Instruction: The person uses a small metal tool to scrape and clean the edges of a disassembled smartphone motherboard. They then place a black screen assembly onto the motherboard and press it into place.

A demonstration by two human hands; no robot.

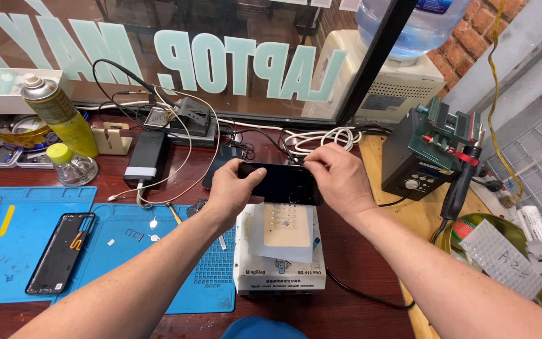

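A black phone (281, 183) is held flat just above a white heating plate machine (280, 260) in the middle of the bench. My left hand (233, 191) grips the phone's left end. At the phone's right end, my right hand (340, 179) pinches the upper edge with thumb and fingers. A pale square pad (283, 232) lies on the machine's top, partly hidden under the phone.
A black phone frame (61, 251) rests on the blue work mat (127, 263) at left, with small parts and a screwdriver (174, 213) nearby. A spray can (58, 113), small bottle (71, 164) and black power adapter (147, 157) stand behind. A soldering station (418, 160) sits at right.
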